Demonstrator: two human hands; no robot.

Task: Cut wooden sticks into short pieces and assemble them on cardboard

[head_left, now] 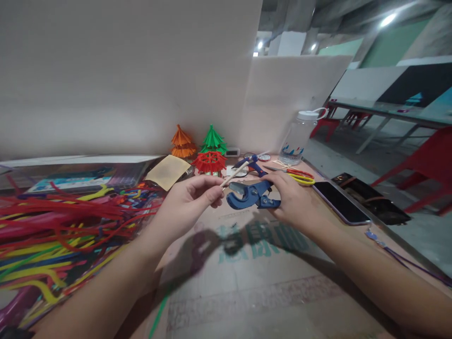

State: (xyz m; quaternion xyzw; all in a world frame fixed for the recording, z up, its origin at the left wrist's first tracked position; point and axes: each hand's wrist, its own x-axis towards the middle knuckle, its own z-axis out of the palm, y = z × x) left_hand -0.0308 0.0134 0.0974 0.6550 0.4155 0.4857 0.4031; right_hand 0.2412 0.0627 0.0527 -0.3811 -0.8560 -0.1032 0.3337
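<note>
- Left hand (202, 194): grip pinched on pale stick (235, 174), mid-frame, long axis slanting up-right.
- Right hand (290, 194): grip wrapped on blue cutter (251, 195), just below stick; contact unclear.

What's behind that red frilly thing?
Behind the red frilly thing stands a green tree shape, its pointed top showing. The red thing covers its lower part, so I can't see its bottom.

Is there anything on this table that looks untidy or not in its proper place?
Yes: on the left, the coloured strips lie in a tangled heap, crossing one another, and what looks like a green strip lies apart, at the bottom. The held stick and cutter look normal.
</note>
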